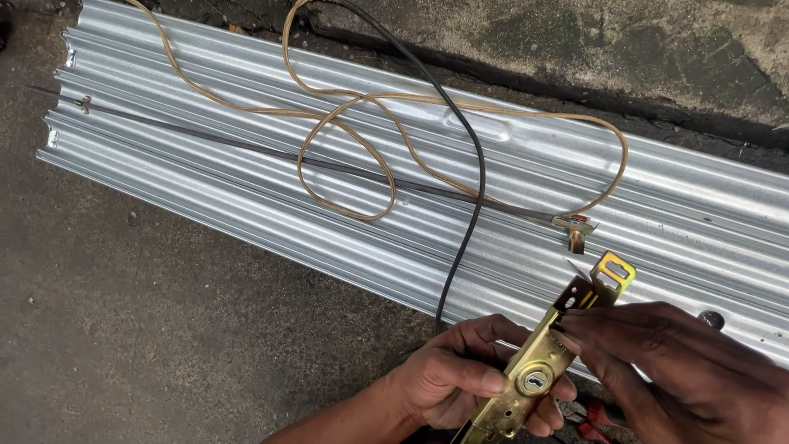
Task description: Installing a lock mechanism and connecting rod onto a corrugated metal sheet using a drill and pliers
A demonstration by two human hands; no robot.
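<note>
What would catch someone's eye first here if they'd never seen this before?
Most likely the brass-coloured lock body at bottom right, gripped by the left hand while the right hand touches its upper end. Behind it, a long ribbed galvanised metal panel lies diagonally across the concrete floor. On the panel sit a looping tan cord, a black cable and a thin metal rod.

A metal panel (246, 189) lies on the floor (123, 345). On it lie a rod (246, 146), a looped cord (362, 140) and a cable (472, 189) crossing both. Before the panel, both hands hold a lock (534, 374), left hand (460, 374) under it, right hand (682, 370) at its far end.
</note>
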